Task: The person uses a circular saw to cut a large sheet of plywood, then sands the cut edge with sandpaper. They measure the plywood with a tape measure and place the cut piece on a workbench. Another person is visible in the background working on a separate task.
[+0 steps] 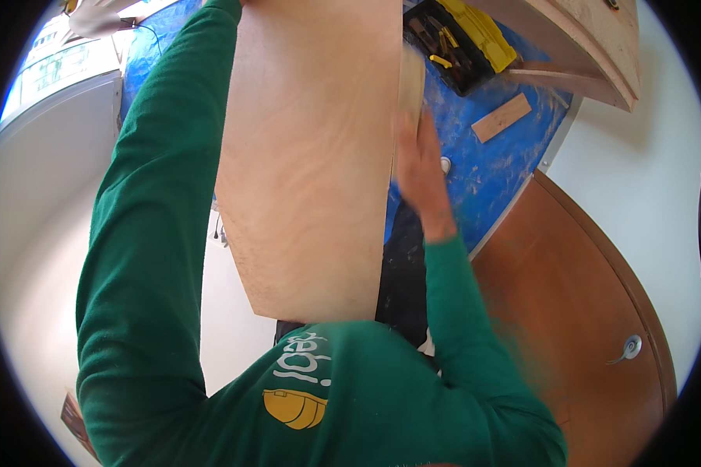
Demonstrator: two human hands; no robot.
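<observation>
Over on the far left, a bright window [58,66] sits above a white wall [54,148], and next to it comes the left green sleeve [152,171], stretched right up to the top edge. Just a sliver of the left hand [244,2] shows up there, by the board's upper left corner; its fingers are out of sight, so no telling whether they're apart or together.

Centre stage, the big pale wooden board [311,156] runs from the top edge down almost to the person's middle, its lower left corner cut at a slant. And at its right edge, look, the right hand [422,171]! Its blurred fingers point up along that edge, a pale strip [411,86] showing beside them; whether they're clamped on it, I can't tell. The board lies immediately left of those fingers.

Further right, a black-and-yellow toolbox [456,47] and a small wooden offcut [501,117] lie on blue sheeting [475,183], then a brown door [568,311] with a silvery handle [629,348].
</observation>
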